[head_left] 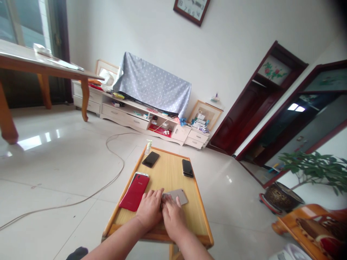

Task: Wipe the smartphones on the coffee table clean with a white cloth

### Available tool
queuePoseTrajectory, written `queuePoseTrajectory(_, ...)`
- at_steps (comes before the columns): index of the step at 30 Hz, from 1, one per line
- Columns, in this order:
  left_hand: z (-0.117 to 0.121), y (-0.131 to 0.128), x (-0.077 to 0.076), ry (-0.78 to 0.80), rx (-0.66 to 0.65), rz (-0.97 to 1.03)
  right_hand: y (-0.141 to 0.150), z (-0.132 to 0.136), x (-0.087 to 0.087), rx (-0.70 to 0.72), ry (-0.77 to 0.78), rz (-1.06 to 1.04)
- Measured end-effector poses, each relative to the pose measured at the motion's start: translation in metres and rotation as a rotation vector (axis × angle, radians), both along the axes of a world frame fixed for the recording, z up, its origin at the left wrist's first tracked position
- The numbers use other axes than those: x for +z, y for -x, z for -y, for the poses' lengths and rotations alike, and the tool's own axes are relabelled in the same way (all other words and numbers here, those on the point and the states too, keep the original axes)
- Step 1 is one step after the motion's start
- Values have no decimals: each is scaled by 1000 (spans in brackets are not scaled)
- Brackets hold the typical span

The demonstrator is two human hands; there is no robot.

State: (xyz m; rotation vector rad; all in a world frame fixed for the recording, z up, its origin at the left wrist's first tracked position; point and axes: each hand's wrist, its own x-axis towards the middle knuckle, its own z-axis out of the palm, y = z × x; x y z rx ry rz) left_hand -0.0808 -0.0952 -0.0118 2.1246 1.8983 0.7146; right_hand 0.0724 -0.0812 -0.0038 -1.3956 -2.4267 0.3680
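Observation:
My left hand [150, 207] and my right hand [174, 215] meet over the near part of a small wooden table [165, 168]. Their fingers are bent together around a small greyish, crumpled-looking bit [166, 197], too hidden to name. Just beyond my right hand lies a pale gold phone [179, 196], back up and partly covered by the fingers. Left of my left hand is a red phone [135, 193], resting partly over a white phone [144, 174]. Farther back lie a black phone [151, 159] on the left and another dark phone [187, 168] on the right.
A small pump bottle [148, 147] stands at the table's far left corner. A cable [119, 173] runs across the floor to the left. Along the wall is a white cabinet [121, 117]. A potted plant [283, 196] and a wooden chair [306, 220] stand at right.

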Motion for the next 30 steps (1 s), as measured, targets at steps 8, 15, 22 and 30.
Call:
queuePoseTrajectory(8, 1, -2, 0, 20, 17, -18, -4, -18, 1, -234, 20, 3)
queuePoseTrajectory(15, 1, 0, 2, 28, 4, -21, 2, -23, 4, -110, 34, -17)
queuePoseTrajectory(22, 0, 0, 2, 20, 4, -15, 6, -29, -3, -155, 39, -1)
queuePoseTrajectory(30, 1, -1, 6, 24, 6, -44, -17, -48, -7, -304, 31, 80)
